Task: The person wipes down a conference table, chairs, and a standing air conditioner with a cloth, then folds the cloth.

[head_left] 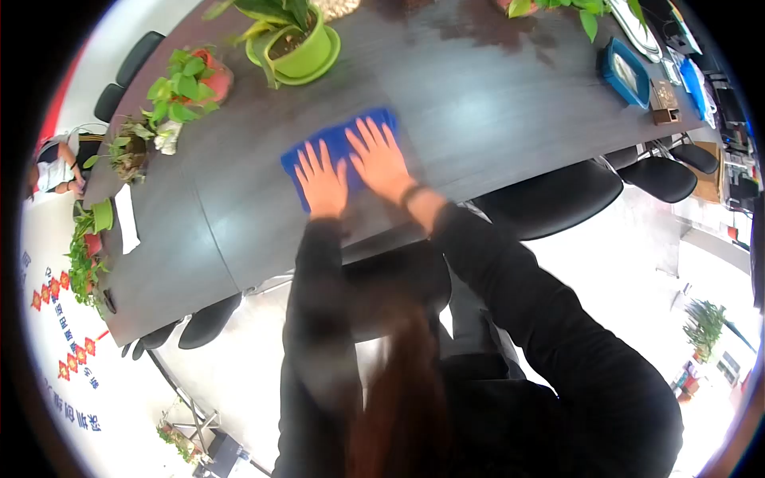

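Two hands and one cloth [338,145] on a dark table [494,127], seen from the head. The left hand [323,183] and the right hand [381,163] are both open, laid flat on the cloth with fingers extended; neither grips it. One dark band [411,193] circles the right wrist. Beyond the hands stand one green pot [307,56] on a saucer and, to its left, one red pot [217,80], both planted. One blue basket [626,73] lies toward the right end, and one white strip [127,219] toward the left.

The cloth is plain deep blue, roughly four-sided and spread flat, its long side slanting upward to the right; it lies near the middle of the table's near half.

The hands cover much of the cloth, and its near edge is partly concealed. Blurred hair [398,398] crosses the lower centre. A second person [60,171] at far left is partly cut off. Plants crowded along the left end overlap too closely for a sure count, as do the black chairs [554,199].
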{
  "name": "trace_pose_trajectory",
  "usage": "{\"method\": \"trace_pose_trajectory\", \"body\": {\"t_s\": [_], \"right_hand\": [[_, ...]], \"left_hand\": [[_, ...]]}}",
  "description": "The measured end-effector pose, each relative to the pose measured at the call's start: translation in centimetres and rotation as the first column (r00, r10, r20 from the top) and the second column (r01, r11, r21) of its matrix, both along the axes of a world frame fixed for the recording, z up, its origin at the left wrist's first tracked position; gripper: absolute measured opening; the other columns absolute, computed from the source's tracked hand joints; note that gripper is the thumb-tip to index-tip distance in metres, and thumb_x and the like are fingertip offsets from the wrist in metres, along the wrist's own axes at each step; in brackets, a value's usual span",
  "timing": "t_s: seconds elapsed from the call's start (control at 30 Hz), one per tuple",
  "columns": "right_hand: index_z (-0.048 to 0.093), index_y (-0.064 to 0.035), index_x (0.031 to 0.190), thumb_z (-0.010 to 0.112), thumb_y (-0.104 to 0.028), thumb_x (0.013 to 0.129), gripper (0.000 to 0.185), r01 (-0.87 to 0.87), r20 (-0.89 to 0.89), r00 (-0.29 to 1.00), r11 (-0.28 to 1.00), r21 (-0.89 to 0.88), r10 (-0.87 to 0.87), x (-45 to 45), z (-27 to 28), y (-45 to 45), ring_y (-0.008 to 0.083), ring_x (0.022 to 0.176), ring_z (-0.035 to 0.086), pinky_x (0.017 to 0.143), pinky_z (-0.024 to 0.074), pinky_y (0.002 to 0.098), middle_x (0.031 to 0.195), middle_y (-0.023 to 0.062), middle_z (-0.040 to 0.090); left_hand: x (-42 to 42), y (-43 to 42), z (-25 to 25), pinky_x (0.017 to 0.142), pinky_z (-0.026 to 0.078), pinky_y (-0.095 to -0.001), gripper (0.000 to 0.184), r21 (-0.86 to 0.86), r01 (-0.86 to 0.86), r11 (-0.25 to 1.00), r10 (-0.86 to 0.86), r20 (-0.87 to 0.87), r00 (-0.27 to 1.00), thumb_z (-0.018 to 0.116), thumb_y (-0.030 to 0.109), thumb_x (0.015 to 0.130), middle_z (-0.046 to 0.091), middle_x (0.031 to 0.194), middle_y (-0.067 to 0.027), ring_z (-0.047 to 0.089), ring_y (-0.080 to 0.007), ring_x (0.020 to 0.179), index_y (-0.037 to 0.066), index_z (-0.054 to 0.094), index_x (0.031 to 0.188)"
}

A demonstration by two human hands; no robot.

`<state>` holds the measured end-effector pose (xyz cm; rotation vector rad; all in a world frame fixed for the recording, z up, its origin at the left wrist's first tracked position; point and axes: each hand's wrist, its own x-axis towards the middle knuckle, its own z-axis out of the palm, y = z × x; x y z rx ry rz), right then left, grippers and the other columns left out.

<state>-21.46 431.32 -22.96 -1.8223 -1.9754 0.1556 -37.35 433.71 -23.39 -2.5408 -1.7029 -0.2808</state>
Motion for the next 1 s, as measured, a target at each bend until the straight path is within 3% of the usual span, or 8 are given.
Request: {"method": "trace_pose_trajectory", "body": {"t_s": [0.17, 0.37, 0.43, 0.57, 0.7, 1.0], "right_hand": [[0.039, -0.012, 0.146, 0.047, -0.036, 0.096, 0.056, -0.119, -0.06, 0.992, 0.987, -0.105, 0.113, -0.5, 2.3, -10.6, 0.0312, 0.145, 0.021, 0.117, 0.0143, 0.0483, 0.154, 0.0148, 0.03], [0.04, -0.0109, 0.145, 0.049, -0.039, 0.094, 0.059, -0.16, -0.006, 0.987, 0.977, -0.145, 0.16, -1.2, 2.3, -10.3, 0.0315, 0.145, 0.021, 0.117, 0.0134, 0.0489, 0.154, 0.016, 0.03], [0.041, -0.0107, 0.144, 0.051, -0.04, 0.092, 0.061, -0.279, -0.088, 0.959, 0.954, -0.105, 0.271, -0.8, 2.2, -8.2, 0.0317, 0.145, 0.022, 0.117, 0.0132, 0.0491, 0.153, 0.0162, 0.032], [0.043, -0.0116, 0.143, 0.054, -0.04, 0.089, 0.061, -0.229, -0.059, 0.972, 0.972, -0.042, 0.226, -2.8, 1.5, -2.7, 0.0318, 0.143, 0.026, 0.116, 0.0173, 0.0483, 0.151, 0.0162, 0.035], [0.044, -0.0116, 0.143, 0.05, -0.042, 0.09, 0.061, -0.226, -0.038, 0.974, 0.973, -0.047, 0.225, -5.1, 0.3, 3.4, 0.0318, 0.143, 0.024, 0.117, 0.0138, 0.049, 0.151, 0.0161, 0.035], [0.045, -0.0152, 0.143, 0.047, -0.046, 0.091, 0.06, -0.223, -0.011, 0.974, 0.972, 0.07, 0.224, -10.1, -1.8, 17.0, 0.0309, 0.142, 0.027, 0.117, 0.0154, 0.0491, 0.151, 0.0142, 0.036]], "left_hand": [[-3.6, -10.2, 2.7, 0.115, 0.018, -0.0547, 0.071, -0.197, 0.071, 0.978, -0.078, -0.027, 0.997, 0.052, 0.045, 0.093, 0.021, 0.156, -0.0206, 0.02, -0.042, 0.143, 0.008, 0.031, 0.15], [-4.9, -11.0, 3.1, 0.115, 0.02, -0.0536, 0.072, -0.223, 0.043, 0.974, -0.048, -0.014, 0.999, 0.056, 0.047, 0.09, 0.024, 0.156, -0.0181, 0.023, -0.0399, 0.143, 0.011, 0.034, 0.149], [-5.3, -9.3, 3.1, 0.115, 0.02, -0.0533, 0.072, -0.215, 0.034, 0.976, -0.032, 0.012, 0.999, 0.058, 0.046, 0.089, 0.026, 0.156, -0.0184, 0.024, -0.0397, 0.142, 0.011, 0.035, 0.148], [-6.5, -4.5, 2.1, 0.114, 0.02, -0.0521, 0.071, -0.138, -0.002, 0.99, 0.01, 0.056, 0.998, 0.06, 0.043, 0.089, 0.027, 0.155, -0.0182, 0.025, -0.0385, 0.142, 0.012, 0.035, 0.148], [-8.2, 0.7, 1.2, 0.113, 0.022, -0.052, 0.065, -0.068, -0.031, 0.997, 0.035, 0.064, 0.997, 0.054, 0.04, 0.093, 0.029, 0.154, -0.0166, 0.029, -0.0382, 0.14, 0.014, 0.034, 0.149], [-12.6, 13.1, -0.9, 0.113, 0.023, -0.0515, 0.062, 0.046, -0.098, 0.994, 0.094, 0.088, 0.992, 0.052, 0.044, 0.092, 0.033, 0.153, -0.0149, 0.032, -0.0362, 0.14, 0.016, 0.039, 0.147]]}}
